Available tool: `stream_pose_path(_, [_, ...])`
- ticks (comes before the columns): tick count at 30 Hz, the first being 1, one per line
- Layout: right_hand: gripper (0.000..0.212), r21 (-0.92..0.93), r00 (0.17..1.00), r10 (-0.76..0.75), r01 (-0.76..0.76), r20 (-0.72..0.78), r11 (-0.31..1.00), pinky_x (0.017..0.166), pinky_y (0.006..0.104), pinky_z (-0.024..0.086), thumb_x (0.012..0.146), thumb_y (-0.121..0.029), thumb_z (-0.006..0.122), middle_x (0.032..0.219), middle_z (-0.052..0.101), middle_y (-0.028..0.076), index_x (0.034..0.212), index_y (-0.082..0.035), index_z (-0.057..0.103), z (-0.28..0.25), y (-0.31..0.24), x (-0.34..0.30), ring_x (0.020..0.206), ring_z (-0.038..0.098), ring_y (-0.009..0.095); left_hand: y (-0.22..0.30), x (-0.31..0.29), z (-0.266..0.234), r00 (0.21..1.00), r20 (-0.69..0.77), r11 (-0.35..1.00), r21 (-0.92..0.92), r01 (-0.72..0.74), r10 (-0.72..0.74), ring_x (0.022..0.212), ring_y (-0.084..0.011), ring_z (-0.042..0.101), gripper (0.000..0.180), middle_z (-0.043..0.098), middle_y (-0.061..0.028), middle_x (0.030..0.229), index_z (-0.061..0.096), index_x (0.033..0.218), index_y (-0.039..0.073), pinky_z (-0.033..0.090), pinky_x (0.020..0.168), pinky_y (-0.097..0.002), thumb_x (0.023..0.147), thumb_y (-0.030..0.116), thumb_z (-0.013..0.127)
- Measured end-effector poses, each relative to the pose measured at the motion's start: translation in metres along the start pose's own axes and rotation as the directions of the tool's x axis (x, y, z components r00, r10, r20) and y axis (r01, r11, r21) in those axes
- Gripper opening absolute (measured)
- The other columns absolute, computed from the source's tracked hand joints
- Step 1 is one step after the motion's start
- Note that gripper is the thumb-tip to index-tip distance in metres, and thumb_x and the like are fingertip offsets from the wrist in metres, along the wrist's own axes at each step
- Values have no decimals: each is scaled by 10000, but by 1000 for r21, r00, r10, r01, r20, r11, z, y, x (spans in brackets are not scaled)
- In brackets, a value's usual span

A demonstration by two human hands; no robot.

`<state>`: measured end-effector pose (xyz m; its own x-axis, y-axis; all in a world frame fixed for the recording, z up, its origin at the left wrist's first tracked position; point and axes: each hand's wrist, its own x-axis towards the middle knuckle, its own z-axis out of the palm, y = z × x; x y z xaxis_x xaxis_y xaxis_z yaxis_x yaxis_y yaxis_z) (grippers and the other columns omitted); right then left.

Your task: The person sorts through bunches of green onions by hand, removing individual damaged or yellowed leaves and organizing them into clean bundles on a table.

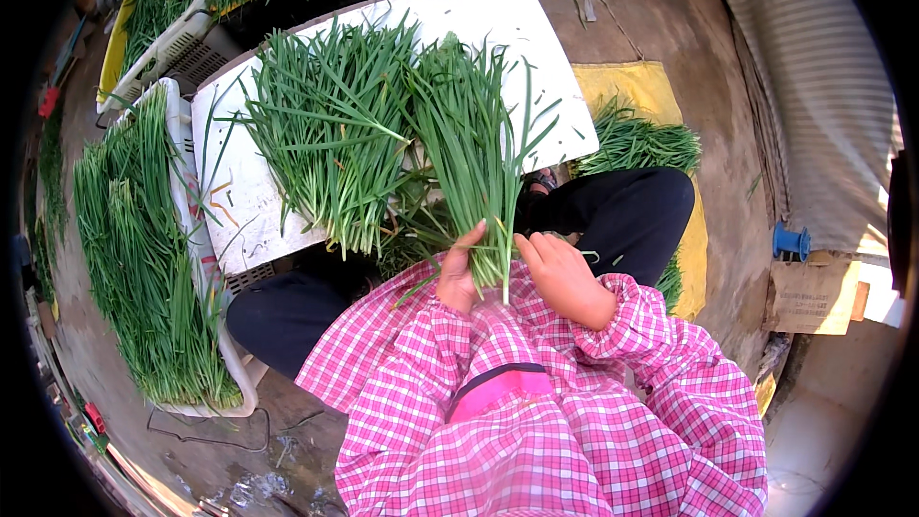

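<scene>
My left hand (pixel 461 268) is closed around the lower stems of a bunch of garlic chives (pixel 469 134), its thumb lying along the pale ends. The leaves of this bunch stretch away from me over a white board (pixel 560 101). Right beside the stems is my right hand (pixel 563 278), its fingers curled in toward the bunch; whatever they pinch is hidden. A thin green leaf pokes out past its knuckles. On the board to the left lies a large pile of garlic chives (pixel 330 134), pale ends toward me.
A white crate (pixel 251 388) full of chives stands at my left, with more filled crates (pixel 182 48) at the far left. More chives (pixel 646 144) lie on yellow sheeting (pixel 632 86) at the right. A blue spool (pixel 791 242) and a cardboard box (pixel 809 297) sit at the far right.
</scene>
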<state>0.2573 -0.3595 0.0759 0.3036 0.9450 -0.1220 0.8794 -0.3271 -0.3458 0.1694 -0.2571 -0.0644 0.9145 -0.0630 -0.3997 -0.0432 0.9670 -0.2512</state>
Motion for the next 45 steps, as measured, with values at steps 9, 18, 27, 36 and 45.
stream_pose_path(9, [92,-366,954,-250,295,166,883,556,268,368,635,-92,480,657,467,51,702,-29,478,3,1,1,611,471,170,-9,-1,9,997,73,998,62,3,-8,993,-297,479,530,474,-205,1078,399,1099,-79,408,852,-394,770,307,550])
stream_pose_path(18, [59,-359,944,-229,305,239,882,551,263,355,632,-114,483,620,463,41,641,-62,458,5,-16,-3,599,470,165,-7,10,9,999,-36,999,43,10,-8,673,-173,476,274,512,-104,799,458,927,-49,441,623,-291,777,169,527])
stream_pose_path(27, [100,148,864,-210,159,457,976,627,318,409,658,-49,474,686,531,111,749,-24,507,-57,-26,-53,669,532,230,-5,10,22,996,-68,997,42,-63,65,599,-171,510,228,527,-96,684,515,856,-54,460,550,-269,740,134,570])
stream_pose_path(36, [304,-394,950,59,-183,-307,901,695,351,415,740,-109,538,839,507,199,968,67,439,-67,20,-31,797,502,321,-2,6,21,990,-117,985,161,-66,85,646,-178,513,211,534,-129,810,471,909,-55,464,582,-279,766,90,527])
stream_pose_path(45, [283,616,874,314,-484,370,622,497,324,433,774,-222,544,649,575,168,816,44,457,31,-14,-21,552,569,256,-4,2,18,960,-159,853,508,-120,230,675,-186,576,205,573,-107,774,507,908,-33,503,573,-295,753,92,556])
